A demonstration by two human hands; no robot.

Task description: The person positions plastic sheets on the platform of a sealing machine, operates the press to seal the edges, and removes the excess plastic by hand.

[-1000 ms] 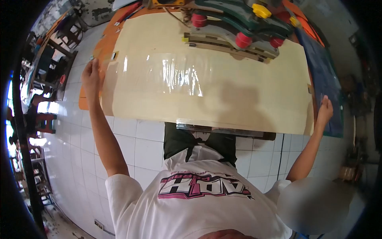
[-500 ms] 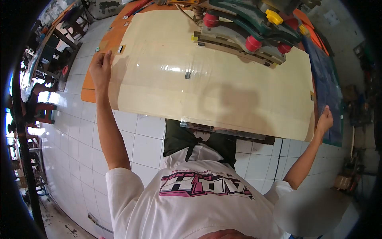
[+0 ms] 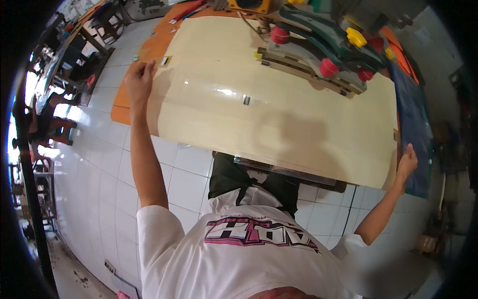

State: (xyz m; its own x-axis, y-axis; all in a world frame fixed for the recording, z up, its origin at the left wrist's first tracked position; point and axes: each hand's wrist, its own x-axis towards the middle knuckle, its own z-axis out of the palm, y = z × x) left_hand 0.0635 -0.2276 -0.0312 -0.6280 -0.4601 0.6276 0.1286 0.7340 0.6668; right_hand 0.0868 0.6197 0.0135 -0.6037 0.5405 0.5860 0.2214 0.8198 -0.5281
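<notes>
A large cream sheet (image 3: 209, 65) covers most of the orange table (image 3: 121, 107). Glossy clear plastic film (image 3: 226, 92) appears to lie over it, with highlights near its middle. At the sheet's left side, my left hand (image 3: 138, 87) is raised with fingers pinched, apparently on the film's edge, which is hard to see. My right hand (image 3: 408, 162) is just beyond the right front corner, also pinched and apparently on the film. Small dark tabs (image 3: 246, 100) show on the sheet's middle and right edge. A shiny strip (image 3: 279, 168) runs along the front edge.
A green press-like machine (image 3: 326, 40) with red knobs and a yellow knob (image 3: 356, 36) stands over the back right of the sheet. Blue sheeting (image 3: 414, 119) hangs at the right. Red-handled tools (image 3: 189, 11) lie at the back left. White floor tiles (image 3: 107, 199) surround the table.
The whole view has shifted, so table, machine and hands appear slightly farther right and lower. Both hands keep their pinch, and highlights on the film have changed.
</notes>
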